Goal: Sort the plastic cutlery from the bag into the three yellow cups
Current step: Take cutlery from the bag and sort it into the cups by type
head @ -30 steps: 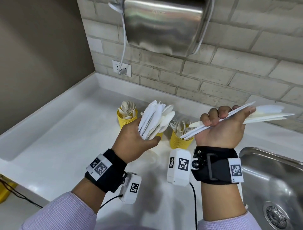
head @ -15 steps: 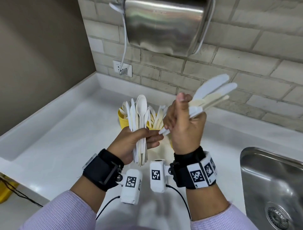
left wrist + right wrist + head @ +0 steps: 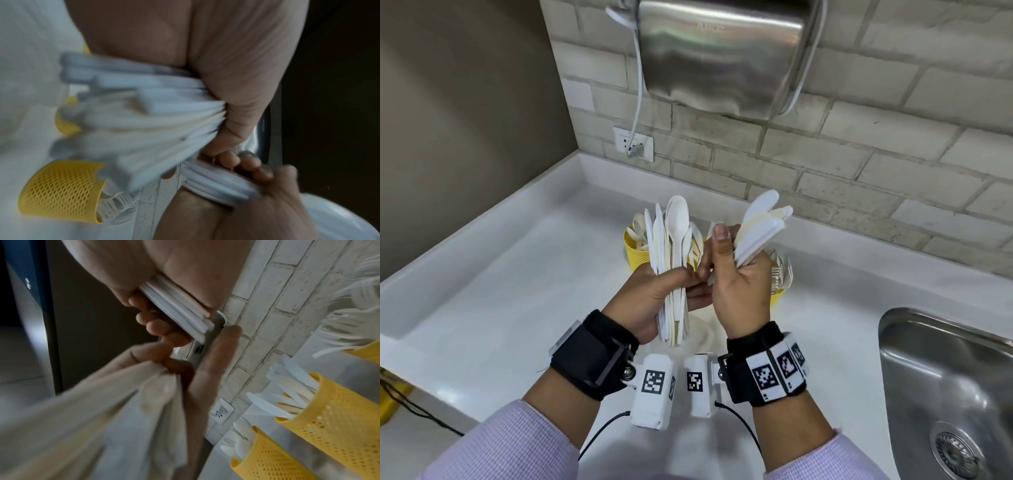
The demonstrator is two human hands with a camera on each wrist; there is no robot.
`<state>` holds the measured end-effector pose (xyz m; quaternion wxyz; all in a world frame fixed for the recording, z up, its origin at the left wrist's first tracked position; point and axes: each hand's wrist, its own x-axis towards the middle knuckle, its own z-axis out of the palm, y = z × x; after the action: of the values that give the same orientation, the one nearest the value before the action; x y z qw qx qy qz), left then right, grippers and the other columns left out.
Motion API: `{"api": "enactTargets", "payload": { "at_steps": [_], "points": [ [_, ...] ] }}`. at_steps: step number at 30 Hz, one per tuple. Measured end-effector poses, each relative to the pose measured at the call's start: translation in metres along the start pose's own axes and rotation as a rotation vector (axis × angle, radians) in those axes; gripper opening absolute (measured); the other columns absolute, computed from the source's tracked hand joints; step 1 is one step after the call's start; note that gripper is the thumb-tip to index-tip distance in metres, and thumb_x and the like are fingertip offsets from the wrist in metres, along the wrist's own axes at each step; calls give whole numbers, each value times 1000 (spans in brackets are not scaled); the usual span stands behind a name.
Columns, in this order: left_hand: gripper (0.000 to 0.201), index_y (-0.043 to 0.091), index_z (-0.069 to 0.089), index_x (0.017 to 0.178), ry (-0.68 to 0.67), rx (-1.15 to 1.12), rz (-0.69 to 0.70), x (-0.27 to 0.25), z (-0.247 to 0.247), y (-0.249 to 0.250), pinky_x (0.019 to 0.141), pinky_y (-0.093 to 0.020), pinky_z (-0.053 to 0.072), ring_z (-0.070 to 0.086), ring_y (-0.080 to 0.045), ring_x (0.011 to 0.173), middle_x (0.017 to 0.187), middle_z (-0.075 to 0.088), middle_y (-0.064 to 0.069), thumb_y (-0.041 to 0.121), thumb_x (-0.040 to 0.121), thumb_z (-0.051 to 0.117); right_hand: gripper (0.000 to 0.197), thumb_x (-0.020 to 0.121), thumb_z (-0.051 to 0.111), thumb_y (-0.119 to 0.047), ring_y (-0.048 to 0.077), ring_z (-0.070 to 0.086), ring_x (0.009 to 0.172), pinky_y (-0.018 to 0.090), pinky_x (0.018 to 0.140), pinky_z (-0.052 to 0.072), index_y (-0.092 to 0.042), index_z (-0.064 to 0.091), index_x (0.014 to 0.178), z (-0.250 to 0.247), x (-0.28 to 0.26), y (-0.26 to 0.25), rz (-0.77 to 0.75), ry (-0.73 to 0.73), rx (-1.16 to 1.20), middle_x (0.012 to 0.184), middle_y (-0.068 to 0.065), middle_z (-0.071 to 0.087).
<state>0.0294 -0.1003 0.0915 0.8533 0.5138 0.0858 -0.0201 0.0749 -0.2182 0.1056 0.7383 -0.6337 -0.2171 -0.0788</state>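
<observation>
My left hand [image 3: 686, 282] grips an upright bundle of mixed white cutlery [image 3: 671, 246], spoons and knives together, also seen blurred as the bundle [image 3: 144, 121]. My right hand [image 3: 717, 263] holds a bunch of white knives [image 3: 760, 226] slanted up to the right, thumb raised, and its fingers touch the left bundle. The knives [image 3: 179, 308] lie across its curled fingers. Behind the hands stand three yellow mesh cups: the spoon cup [image 3: 633, 255], the knife cup [image 3: 329, 410], mostly hidden in the head view, and the fork cup [image 3: 779, 294].
A steel sink [image 3: 945, 377] is sunk into the white counter [image 3: 517, 291] at the right. A hand dryer [image 3: 722, 51] hangs on the brick wall above, its cord plugged into a socket [image 3: 633, 144]. A pale crumpled bag [image 3: 710, 337] lies under the hands.
My right hand swung in from the right with its knives, tilting them upward, and now touches the left bundle. My left hand turned its bundle upright.
</observation>
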Motion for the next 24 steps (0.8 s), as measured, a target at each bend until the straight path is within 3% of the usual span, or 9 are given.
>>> {"api": "enactTargets", "payload": {
  "at_steps": [3, 5, 8, 10, 13, 17, 21, 24],
  "points": [
    [17, 6, 74, 98, 85, 200, 59, 0, 2, -1, 88, -50, 59, 73, -36, 92, 98, 75, -16, -3, 90, 63, 47, 103, 54, -45, 19, 40, 49, 35, 55, 35, -26, 45, 61, -1, 1, 5, 72, 88, 2, 52, -4, 41],
    [13, 8, 75, 99, 164, 437, 99, -2, 5, 0, 80, -46, 61, 77, -33, 83, 95, 77, -14, 2, 90, 68, 40, 98, 57, -49, 18, 40, 53, 36, 57, 35, -27, 52, 66, -6, 4, 3, 84, 128, -2, 56, -6, 42],
    [4, 7, 71, 85, 266, 758, 158, -5, 9, 3, 59, -27, 55, 73, -21, 59, 74, 75, -10, 10, 83, 72, 17, 98, 67, -31, 12, 50, 58, 27, 60, 42, -20, 68, 85, -15, 12, -14, -2, 100, -79, 62, -14, 55],
    [7, 10, 68, 75, 310, 918, 205, -5, 10, 4, 50, -22, 50, 68, -19, 52, 63, 70, -8, 13, 80, 72, 6, 96, 71, -16, 6, 46, 53, 21, 58, 41, -11, 71, 93, -18, 16, -23, -48, 40, -124, 58, -18, 53],
    [14, 19, 61, 71, 330, 996, 283, -4, 10, 2, 54, -32, 52, 65, -21, 56, 63, 66, -4, 15, 81, 69, 3, 93, 73, -11, 2, 50, 50, 15, 58, 43, -10, 73, 97, -22, 20, -25, -49, -29, -208, 52, -24, 52],
    [14, 23, 58, 77, 372, 1028, 357, -1, 7, -1, 61, -40, 56, 65, -22, 62, 65, 65, 0, 18, 81, 71, 8, 91, 76, -14, 3, 57, 54, 16, 63, 47, -21, 73, 93, -25, 22, -29, -41, -104, -322, 54, -29, 55],
    [18, 28, 54, 77, 412, 1081, 382, 2, 4, -4, 61, -38, 55, 63, -20, 62, 65, 63, 2, 23, 80, 71, 12, 90, 76, -15, 3, 61, 59, 18, 67, 50, -26, 70, 89, -27, 24, -30, -19, -137, -355, 54, -25, 57],
    [26, 31, 47, 71, 427, 1115, 397, 4, 3, -4, 55, -30, 46, 54, -16, 58, 61, 57, 3, 25, 80, 71, 8, 91, 75, -14, 6, 62, 60, 22, 64, 49, -19, 71, 87, -27, 25, -32, -1, -113, -269, 61, -13, 64]
  ]
}}
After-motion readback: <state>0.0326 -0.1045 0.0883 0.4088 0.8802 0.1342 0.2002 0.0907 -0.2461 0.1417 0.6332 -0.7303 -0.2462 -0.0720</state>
